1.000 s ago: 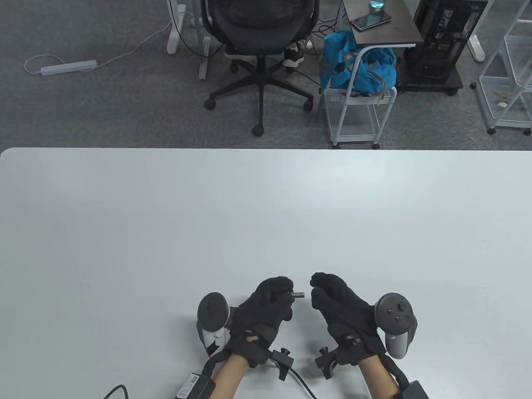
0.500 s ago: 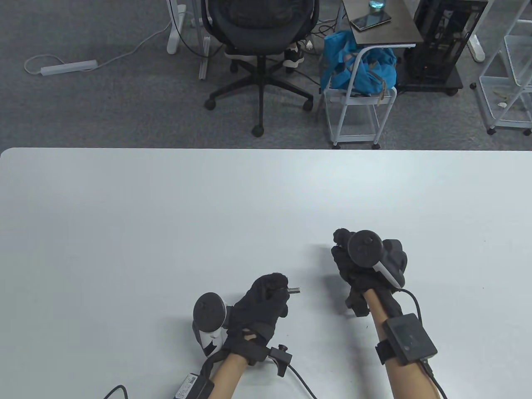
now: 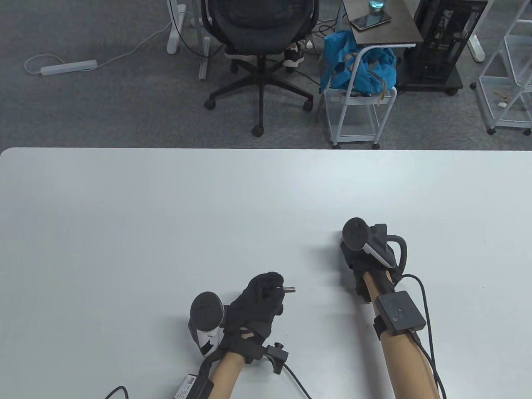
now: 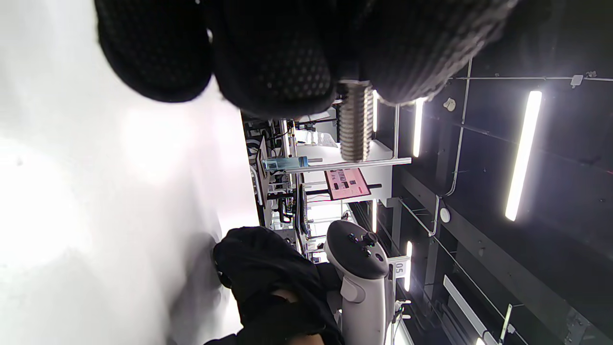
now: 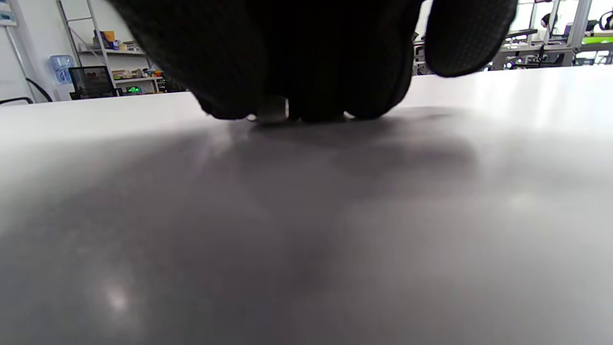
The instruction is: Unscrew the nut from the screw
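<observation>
The right hand (image 3: 365,257), in its black knitted sensor glove, has left the spot just beside the left hand where it sat a second ago and now reaches forward and to the right, fingertips down on the pale grey worktop (image 3: 166,216). In the right wrist view a small silvery metal nut (image 5: 272,111) shows under those fingertips, touching the worktop; the grip is pressed together around it, though whether the fingers are pinching the nut or only resting against it I cannot tell.

The left hand (image 3: 259,301) has barely shifted (a slight drift toward the person, no more). Its grip pinches the head end of the short threaded steel screw (image 3: 289,289), whose shank sticks out to the right. The left wrist view shows the bare thread (image 4: 355,122) running clear to its tip, with nothing on it.

So the separation looks done: the nut is off the screw and well apart from it. What remains, in my judgement, is only to let the nut go on the worktop and perhaps lay the screw down too; a nut released on edge could roll.
</observation>
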Demonstrator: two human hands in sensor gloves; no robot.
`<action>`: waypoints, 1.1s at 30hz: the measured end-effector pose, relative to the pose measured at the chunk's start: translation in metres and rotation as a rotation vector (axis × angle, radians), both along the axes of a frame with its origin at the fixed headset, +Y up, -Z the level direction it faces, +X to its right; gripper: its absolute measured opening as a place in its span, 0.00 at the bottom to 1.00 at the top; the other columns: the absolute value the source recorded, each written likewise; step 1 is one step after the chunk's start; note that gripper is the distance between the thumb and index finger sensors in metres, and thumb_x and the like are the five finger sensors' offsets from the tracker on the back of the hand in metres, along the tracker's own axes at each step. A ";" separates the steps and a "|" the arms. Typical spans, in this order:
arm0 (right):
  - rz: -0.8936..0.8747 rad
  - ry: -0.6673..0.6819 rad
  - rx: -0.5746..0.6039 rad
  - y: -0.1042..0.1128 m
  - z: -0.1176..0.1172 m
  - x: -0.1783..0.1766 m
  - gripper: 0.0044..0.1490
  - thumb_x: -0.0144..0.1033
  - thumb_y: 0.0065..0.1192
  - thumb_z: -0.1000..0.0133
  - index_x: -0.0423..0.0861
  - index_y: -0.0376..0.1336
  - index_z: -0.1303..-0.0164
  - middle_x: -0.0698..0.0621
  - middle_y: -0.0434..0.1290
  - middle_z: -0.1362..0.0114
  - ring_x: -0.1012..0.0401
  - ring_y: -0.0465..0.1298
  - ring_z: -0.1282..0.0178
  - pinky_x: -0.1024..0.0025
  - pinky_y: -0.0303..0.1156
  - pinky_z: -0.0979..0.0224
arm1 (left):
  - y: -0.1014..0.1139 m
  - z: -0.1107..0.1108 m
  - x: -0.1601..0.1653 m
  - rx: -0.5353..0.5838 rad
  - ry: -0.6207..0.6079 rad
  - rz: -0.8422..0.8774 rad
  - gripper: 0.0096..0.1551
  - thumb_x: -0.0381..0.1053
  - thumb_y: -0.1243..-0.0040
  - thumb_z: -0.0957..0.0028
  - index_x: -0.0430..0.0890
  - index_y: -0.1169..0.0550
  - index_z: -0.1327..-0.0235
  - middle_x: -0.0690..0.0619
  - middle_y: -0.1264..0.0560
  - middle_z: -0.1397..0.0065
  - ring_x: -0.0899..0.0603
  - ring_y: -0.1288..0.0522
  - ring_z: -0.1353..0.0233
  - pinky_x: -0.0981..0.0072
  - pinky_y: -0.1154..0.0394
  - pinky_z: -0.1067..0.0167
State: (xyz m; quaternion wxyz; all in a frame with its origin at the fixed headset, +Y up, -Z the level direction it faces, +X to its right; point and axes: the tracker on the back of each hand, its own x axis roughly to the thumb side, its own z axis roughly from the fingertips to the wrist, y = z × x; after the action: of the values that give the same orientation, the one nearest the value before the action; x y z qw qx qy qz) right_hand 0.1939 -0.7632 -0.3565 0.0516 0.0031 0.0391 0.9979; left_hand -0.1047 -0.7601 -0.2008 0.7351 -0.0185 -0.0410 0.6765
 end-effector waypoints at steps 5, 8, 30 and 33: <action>-0.065 0.017 0.040 0.013 0.010 -0.001 0.36 0.46 0.66 0.43 0.42 0.65 0.26 0.43 0.74 0.31 0.42 0.73 0.35 0.34 0.66 0.30 | 0.000 0.000 -0.001 -0.001 0.006 0.000 0.27 0.55 0.32 0.48 0.52 0.22 0.36 0.44 0.19 0.40 0.49 0.16 0.57 0.45 0.19 0.48; -0.196 0.028 0.103 0.040 0.031 -0.005 0.40 0.49 0.62 0.41 0.40 0.61 0.22 0.39 0.70 0.26 0.38 0.70 0.31 0.32 0.63 0.29 | 0.000 0.000 -0.001 0.000 0.005 0.004 0.26 0.54 0.32 0.48 0.52 0.22 0.35 0.44 0.20 0.38 0.49 0.17 0.56 0.44 0.20 0.47; -0.318 0.238 0.205 0.054 0.174 -0.047 0.54 0.54 0.58 0.40 0.40 0.43 0.11 0.35 0.47 0.11 0.34 0.50 0.15 0.29 0.52 0.25 | 0.016 -0.006 -0.016 0.046 0.117 -0.136 0.26 0.51 0.31 0.48 0.50 0.21 0.35 0.40 0.20 0.38 0.46 0.17 0.57 0.41 0.21 0.47; -0.295 0.232 0.209 0.053 0.177 -0.045 0.54 0.54 0.58 0.39 0.39 0.44 0.11 0.35 0.46 0.11 0.34 0.50 0.15 0.29 0.52 0.25 | 0.034 -0.022 -0.019 0.075 0.134 -0.422 0.26 0.51 0.31 0.48 0.49 0.20 0.35 0.39 0.20 0.39 0.45 0.16 0.57 0.40 0.21 0.48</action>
State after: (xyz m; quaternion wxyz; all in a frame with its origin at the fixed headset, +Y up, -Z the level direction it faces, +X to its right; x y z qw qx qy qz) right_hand 0.1485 -0.7098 -0.1797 0.1917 0.1292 -0.0597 0.9711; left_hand -0.1240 -0.7259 -0.2228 0.8615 0.0456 -0.0126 0.5056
